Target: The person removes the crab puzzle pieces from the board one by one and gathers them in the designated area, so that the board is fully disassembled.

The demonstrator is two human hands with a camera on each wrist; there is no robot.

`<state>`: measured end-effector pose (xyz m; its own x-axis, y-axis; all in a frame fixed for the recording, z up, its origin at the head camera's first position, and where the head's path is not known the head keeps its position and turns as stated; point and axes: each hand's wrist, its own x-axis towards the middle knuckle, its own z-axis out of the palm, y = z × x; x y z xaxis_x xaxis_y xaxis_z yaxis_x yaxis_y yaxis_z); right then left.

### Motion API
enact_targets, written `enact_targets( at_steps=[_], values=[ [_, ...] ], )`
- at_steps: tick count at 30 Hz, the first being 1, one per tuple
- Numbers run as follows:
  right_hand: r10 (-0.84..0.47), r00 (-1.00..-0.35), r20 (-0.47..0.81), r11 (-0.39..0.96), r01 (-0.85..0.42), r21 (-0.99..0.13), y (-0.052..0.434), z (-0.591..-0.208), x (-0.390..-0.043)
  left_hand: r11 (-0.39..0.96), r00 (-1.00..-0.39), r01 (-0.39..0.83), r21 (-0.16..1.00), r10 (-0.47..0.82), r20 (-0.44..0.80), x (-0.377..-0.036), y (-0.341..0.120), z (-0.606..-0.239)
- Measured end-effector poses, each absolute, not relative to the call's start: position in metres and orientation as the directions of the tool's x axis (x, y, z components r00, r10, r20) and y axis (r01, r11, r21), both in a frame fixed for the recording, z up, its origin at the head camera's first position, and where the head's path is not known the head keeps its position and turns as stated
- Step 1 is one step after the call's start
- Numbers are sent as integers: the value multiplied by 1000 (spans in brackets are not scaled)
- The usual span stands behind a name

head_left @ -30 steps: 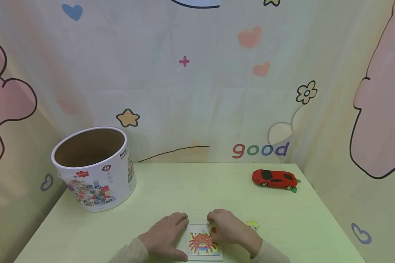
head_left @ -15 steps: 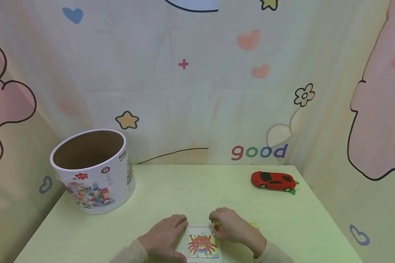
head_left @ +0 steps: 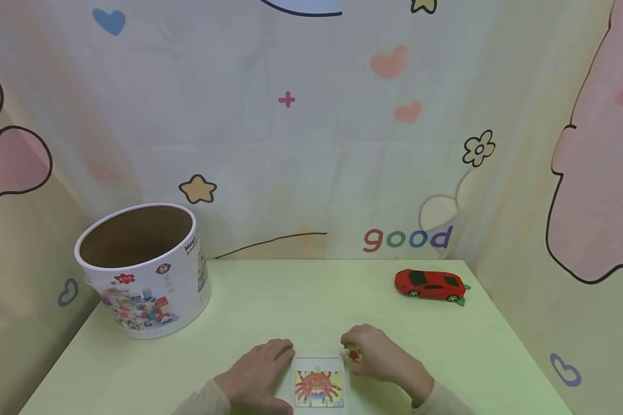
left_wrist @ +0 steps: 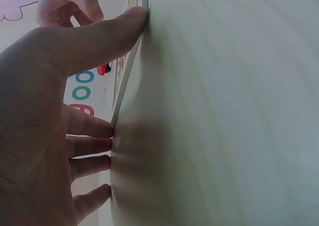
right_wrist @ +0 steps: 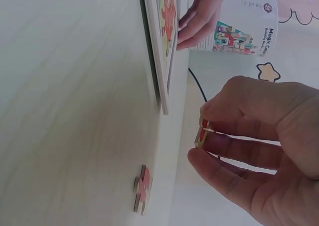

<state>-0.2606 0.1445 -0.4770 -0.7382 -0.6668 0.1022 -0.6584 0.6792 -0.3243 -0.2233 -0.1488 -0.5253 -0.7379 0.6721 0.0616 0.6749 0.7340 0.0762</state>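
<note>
A crab jigsaw puzzle (head_left: pixel 319 387) lies in a white frame tray (head_left: pixel 319 363) at the front of the table. My left hand (head_left: pixel 259 372) rests along the tray's left side; in the left wrist view its thumb (left_wrist: pixel 107 42) touches the tray edge, the fingers spread straight. Right of the tray, my right hand (head_left: pixel 381 354) pinches a red and yellow puzzle piece (right_wrist: pixel 202 133) between thumb and fingertips, off the table. Another puzzle piece (right_wrist: pixel 143 190) lies on the table in the right wrist view; in the head view the right hand and forearm hide it.
A large white printed bucket (head_left: pixel 145 276) stands open at the left. Towards the back right sits a red toy car (head_left: pixel 430 285) with green pieces (head_left: pixel 461 301) showing behind it. A printed curtain (head_left: pixel 311 144) hangs around the pale table (head_left: pixel 291 300).
My right hand has moved off the tray's upper right corner to the right, carrying the puzzle piece. It now covers the loose piece on the table. The left hand stays on the tray.
</note>
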Motion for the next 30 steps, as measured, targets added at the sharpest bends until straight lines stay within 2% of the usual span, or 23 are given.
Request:
enact_targets(
  at_steps=[7, 25, 30],
  values=[
    [-650, -758, 51, 703, -625, -340, 149, -476, -260, 722, -727, 687, 80, 682, 85, -220, -151, -528],
    [-605, -787, 120, 730, -608, -311, 169, -471, -259, 729, -735, 678, 88, 674, 76, -225, -150, -528],
    [-581, -808, 99, 748, -578, -326, 173, -470, -257, 731, -736, 677, 87, 672, 78, -225, -150, -528]
  ],
)
